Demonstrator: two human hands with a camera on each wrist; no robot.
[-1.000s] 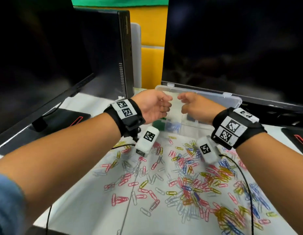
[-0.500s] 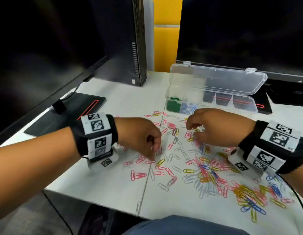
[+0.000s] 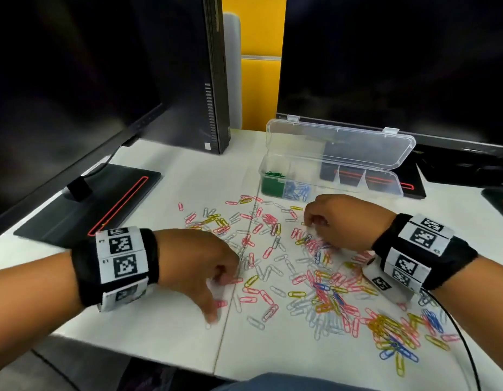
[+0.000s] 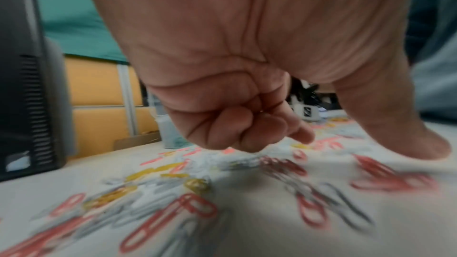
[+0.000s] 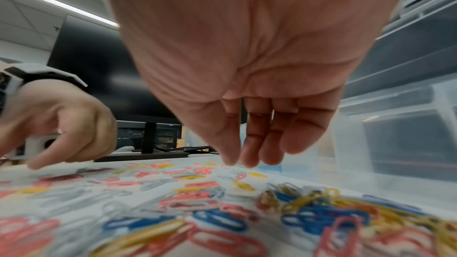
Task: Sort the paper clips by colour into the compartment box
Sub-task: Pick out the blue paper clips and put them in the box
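Two hands hover low over loose pink, yellow, blue and white wire paper clips (image 3: 323, 292) on a white table (image 3: 165, 342) — left hand (image 3: 199, 266) fingers curled, thumb out, right hand (image 3: 340, 218) fingers drooping loosely, neither visibly holding a clip — before a clear plastic compartment box (image 3: 329, 176) (lid open).

Head cam looks fwd and down from above the desk (image 3: 171, 176), both forearms entering at bottom corners. Wrist cams sit low under each palm, v close to the paper clips (image 5: 217, 220), facing away from the person. Right wrist view catches the left hand (image 5: 61, 122) at frame left; all three share the clip spread
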